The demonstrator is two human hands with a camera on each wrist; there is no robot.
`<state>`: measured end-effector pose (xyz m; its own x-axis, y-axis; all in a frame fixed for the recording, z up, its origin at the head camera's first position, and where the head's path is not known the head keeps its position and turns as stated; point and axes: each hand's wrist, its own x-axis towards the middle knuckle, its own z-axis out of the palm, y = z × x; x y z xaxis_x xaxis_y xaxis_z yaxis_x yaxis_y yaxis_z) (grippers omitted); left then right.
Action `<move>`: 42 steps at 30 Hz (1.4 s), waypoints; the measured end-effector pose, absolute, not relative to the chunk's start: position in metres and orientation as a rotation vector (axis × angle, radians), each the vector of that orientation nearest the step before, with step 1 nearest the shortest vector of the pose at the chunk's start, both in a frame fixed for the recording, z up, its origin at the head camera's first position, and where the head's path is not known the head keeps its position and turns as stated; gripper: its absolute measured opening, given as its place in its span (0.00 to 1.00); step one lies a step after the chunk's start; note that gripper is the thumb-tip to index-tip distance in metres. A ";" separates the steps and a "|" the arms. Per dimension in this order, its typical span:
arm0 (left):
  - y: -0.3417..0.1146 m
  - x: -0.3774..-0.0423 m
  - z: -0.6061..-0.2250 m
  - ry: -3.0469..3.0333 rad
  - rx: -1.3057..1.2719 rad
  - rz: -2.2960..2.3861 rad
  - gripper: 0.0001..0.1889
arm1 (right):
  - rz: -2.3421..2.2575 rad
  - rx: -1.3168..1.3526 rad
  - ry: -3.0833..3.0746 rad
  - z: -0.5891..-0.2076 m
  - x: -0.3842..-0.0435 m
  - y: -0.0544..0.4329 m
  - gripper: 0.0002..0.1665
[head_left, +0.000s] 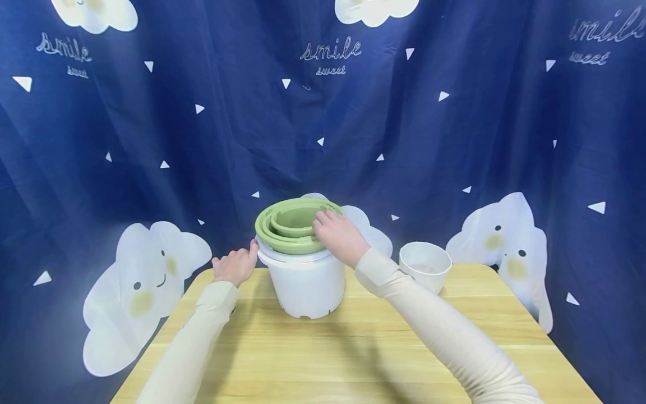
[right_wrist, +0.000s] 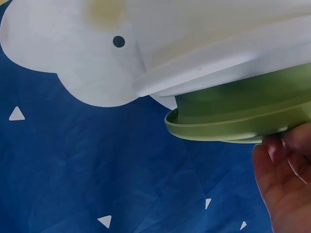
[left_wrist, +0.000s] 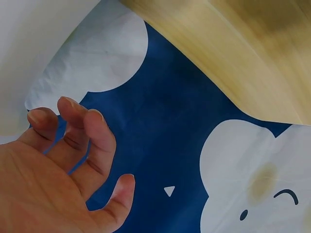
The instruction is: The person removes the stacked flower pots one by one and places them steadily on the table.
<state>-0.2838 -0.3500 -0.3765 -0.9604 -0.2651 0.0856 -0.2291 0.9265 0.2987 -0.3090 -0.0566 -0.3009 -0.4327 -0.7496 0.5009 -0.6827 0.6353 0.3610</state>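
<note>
We are observing the large white pot [head_left: 305, 292] standing on the wooden table [head_left: 298, 359], close to its far edge and left of that edge's middle. Notches are showing along the pot's foot, and 2 white rims are showing at its top. The outer green pot [head_left: 290, 246] is sitting inside, its broad rim rising above the white, and the inner green pot [head_left: 298, 217] is nesting within it.

We are recording the right hand [head_left: 338, 233] as pinching the inner green pot at the side of its rim nearer the table's far right corner. We are finding the left hand [head_left: 235, 265] beside the large white pot, on the side toward the far left corner; its fingers are curving loosely and gripping nothing. We are unable to tell whether its fingertips are touching the white rim.

We are also noting 1 small white bowl [head_left: 429, 266], standing upright near the far edge, toward the far right corner. Cream sleeves [head_left: 189, 336] are covering both arms. A dark blue curtain [head_left: 227, 140] is hanging beyond the table, showing white clouds [head_left: 146, 280] and small triangles [head_left: 164, 164].
</note>
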 end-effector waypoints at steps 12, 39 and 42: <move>-0.352 -0.286 -0.378 -2.952 0.389 -0.438 0.55 | -0.141 1.086 -2.234 -0.306 -0.311 -0.055 0.09; -0.340 -0.278 -0.374 -2.950 0.419 -0.403 0.53 | 0.036 1.007 -2.263 -0.325 -0.293 -0.037 0.25; -0.341 -0.278 -0.373 -2.951 0.424 -0.397 0.53 | 0.094 1.028 -2.324 -0.327 -0.290 -0.033 0.31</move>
<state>-0.2776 -0.3411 -0.3727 -0.9514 -0.2930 0.0942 -0.2577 0.9258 0.2765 -0.2903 -0.0326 -0.3271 -0.5280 -0.6536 0.5423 -0.6954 0.6993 0.1657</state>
